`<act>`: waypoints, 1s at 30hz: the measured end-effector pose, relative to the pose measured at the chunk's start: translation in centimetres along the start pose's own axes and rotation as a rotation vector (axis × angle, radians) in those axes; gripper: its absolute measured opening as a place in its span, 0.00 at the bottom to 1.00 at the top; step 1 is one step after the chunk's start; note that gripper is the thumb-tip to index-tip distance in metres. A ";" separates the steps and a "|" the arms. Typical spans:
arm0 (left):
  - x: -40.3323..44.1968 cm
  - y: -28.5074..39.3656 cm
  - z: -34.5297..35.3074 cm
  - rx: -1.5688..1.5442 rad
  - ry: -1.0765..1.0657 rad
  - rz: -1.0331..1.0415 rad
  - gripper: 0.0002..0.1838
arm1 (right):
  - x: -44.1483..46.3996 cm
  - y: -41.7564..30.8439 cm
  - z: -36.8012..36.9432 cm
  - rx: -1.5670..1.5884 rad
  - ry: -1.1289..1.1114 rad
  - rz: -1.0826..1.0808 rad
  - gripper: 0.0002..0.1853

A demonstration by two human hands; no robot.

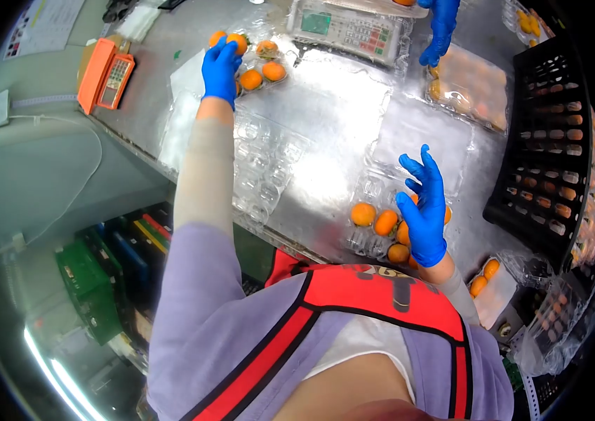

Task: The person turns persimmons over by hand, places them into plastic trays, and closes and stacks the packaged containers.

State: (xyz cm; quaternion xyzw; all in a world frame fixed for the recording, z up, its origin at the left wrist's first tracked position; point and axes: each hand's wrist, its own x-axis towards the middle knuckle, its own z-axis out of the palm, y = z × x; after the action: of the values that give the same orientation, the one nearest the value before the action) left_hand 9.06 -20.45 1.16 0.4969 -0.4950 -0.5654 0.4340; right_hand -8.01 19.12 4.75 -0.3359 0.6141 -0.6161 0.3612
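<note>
My left hand (220, 72), in a blue glove, reaches far across the metal table, its fingers closed round an orange persimmon (239, 43). Beneath and beside it lies a clear plastic tray with several persimmons (273, 71). My right hand (424, 210), also blue-gloved, is open with fingers spread. It hovers over or rests against a second clear tray, where several persimmons (385, 222) sit in the cups; the hand hides some of them. Between my hands, nearer the left, lies a clear tray (248, 165) with bare cups.
Another person's blue-gloved hand (441, 31) is at the top, near a scale (346, 28) and a packed fruit tray (469, 84). A black crate (543, 154) stands right. An orange scale (106, 76) sits at the left edge. Persimmons (484, 278) lie lower right.
</note>
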 end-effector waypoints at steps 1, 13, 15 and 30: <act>1.3 -0.3 0.5 0.007 -0.004 -0.003 0.25 | 0.1 0.0 -0.1 0.004 0.002 0.009 0.37; 7.6 -0.7 3.1 1.095 -0.278 0.189 0.31 | 0.8 0.8 -1.2 0.086 0.101 0.052 0.36; 5.5 -0.1 3.1 1.030 -0.190 0.249 0.30 | 0.7 0.8 -1.3 0.088 0.086 0.081 0.36; 1.2 -3.7 -0.4 1.184 -0.268 0.605 0.13 | -1.8 0.2 -2.9 0.104 0.107 0.160 0.35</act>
State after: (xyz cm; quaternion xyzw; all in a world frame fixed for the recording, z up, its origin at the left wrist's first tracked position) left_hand 9.34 -21.24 -2.66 0.4160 -0.8880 -0.1095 0.1628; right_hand -9.61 22.18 4.53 -0.2332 0.6245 -0.6333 0.3931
